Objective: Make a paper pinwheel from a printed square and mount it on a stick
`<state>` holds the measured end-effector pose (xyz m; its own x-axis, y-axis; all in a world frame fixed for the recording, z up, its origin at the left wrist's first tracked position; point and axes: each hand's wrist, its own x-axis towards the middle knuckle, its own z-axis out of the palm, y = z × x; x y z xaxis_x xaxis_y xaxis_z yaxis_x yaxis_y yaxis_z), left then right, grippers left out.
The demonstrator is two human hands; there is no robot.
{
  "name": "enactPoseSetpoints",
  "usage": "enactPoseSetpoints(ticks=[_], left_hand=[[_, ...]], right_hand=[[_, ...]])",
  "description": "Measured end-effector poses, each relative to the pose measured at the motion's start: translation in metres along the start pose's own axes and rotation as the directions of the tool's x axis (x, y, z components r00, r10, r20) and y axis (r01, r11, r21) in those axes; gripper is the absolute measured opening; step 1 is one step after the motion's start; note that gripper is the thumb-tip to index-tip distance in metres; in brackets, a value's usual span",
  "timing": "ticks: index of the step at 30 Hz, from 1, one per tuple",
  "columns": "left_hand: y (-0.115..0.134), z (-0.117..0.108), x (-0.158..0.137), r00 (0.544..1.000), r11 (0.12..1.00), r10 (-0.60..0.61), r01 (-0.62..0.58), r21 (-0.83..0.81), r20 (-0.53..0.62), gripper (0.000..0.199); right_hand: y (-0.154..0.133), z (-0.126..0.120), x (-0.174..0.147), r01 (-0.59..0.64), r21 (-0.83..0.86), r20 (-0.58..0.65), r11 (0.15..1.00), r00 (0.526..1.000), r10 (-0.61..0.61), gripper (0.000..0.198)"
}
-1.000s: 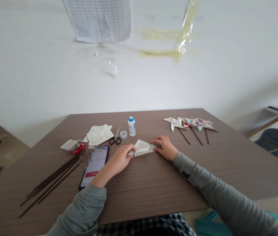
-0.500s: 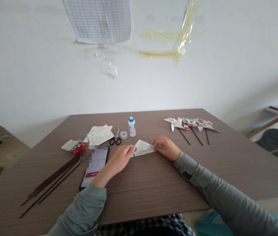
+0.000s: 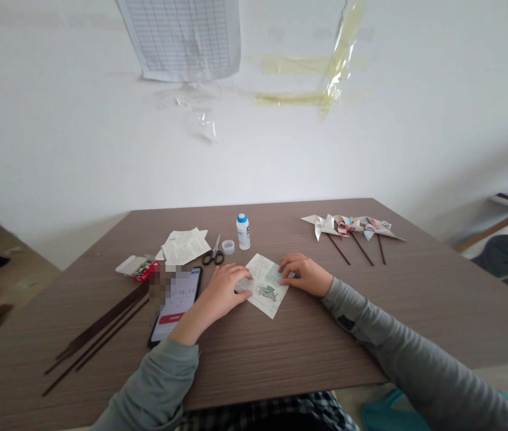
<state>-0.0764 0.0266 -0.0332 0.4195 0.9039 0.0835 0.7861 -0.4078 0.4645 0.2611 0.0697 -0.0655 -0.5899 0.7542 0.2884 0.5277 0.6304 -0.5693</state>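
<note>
A square sheet of printed paper lies unfolded on the table in front of me, one corner pointing toward me. Text and a small dark picture show on it, and a crease runs across. My left hand rests at its left corner, thumb and fingers apart on the paper. At the right corner, my right hand touches the sheet with bent, parted fingers, covering that corner. Just beyond the paper stand a white bottle with a blue cap, a small clear cup and black-handled scissors.
Several paper squares lie at the back left near an open red-and-white box. Dark sticks and a phone lie left of my forearm. Three paper pinwheels on sticks lie at the back right.
The paper has gone from folded into a triangle to spread out flat. My left fingers have parted from their pinch on its corner; my right hand has hardly moved.
</note>
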Motion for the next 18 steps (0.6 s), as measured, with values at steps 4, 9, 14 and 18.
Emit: enactPoseSetpoints(ticks=[4,9,14,18], left_hand=[[-0.001,0.0,-0.001,0.999,0.999,-0.029,0.028,0.042,0.031,0.037],[0.007,-0.004,-0.003,0.995,0.994,-0.076,0.071,0.078,0.064,0.041],[0.015,-0.004,-0.006,0.993,0.99,-0.099,0.091,0.103,0.068,0.043],[0.016,-0.003,-0.006,0.994,0.989,-0.094,0.087,0.119,0.053,0.043]], right_hand=[[0.003,0.006,0.0,-0.004,-0.035,0.005,0.999,1.0,0.004,0.018],[0.008,0.006,-0.001,-0.034,-0.074,0.044,0.997,0.998,0.038,0.037],[0.007,0.004,-0.005,-0.128,-0.115,0.061,0.985,0.989,0.136,0.054],[0.006,0.004,-0.006,-0.133,-0.12,0.084,0.984,0.986,0.143,0.055]])
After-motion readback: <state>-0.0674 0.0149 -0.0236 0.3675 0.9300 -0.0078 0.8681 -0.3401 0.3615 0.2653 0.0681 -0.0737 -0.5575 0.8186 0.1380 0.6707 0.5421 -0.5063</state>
